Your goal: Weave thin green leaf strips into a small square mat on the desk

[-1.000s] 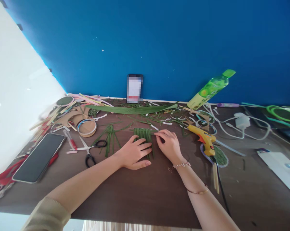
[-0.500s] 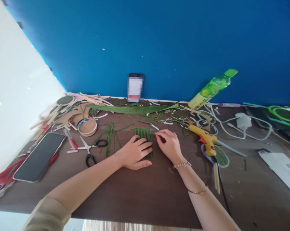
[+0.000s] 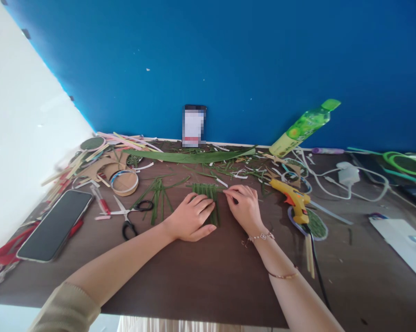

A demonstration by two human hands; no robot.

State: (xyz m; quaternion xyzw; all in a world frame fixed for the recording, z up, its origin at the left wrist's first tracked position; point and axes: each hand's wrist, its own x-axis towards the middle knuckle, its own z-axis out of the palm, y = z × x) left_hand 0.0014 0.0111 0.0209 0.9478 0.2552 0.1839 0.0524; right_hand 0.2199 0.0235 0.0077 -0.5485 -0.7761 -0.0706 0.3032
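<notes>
A small mat of green leaf strips [image 3: 207, 191] lies side by side on the brown table [image 3: 201, 276]. My left hand [image 3: 190, 217] rests flat on its near part, fingers stretched out and pressing the strips down. My right hand [image 3: 244, 206] sits at the mat's right edge, fingertips pinched on the end of a thin leaf strip that runs crosswise into the mat. A bracelet shows on that wrist.
Scissors [image 3: 128, 214] and loose leaf strips [image 3: 156, 196] lie left of the mat, a dark phone [image 3: 55, 225] farther left. A yellow glue gun [image 3: 294, 199] with cord lies right. A long green leaf [image 3: 190, 156], tape roll [image 3: 125, 182], green bottle [image 3: 304, 127] and propped phone [image 3: 193, 125] stand behind.
My left hand has slid slightly back and inward on the mat. My right hand has barely moved at the mat's right edge.
</notes>
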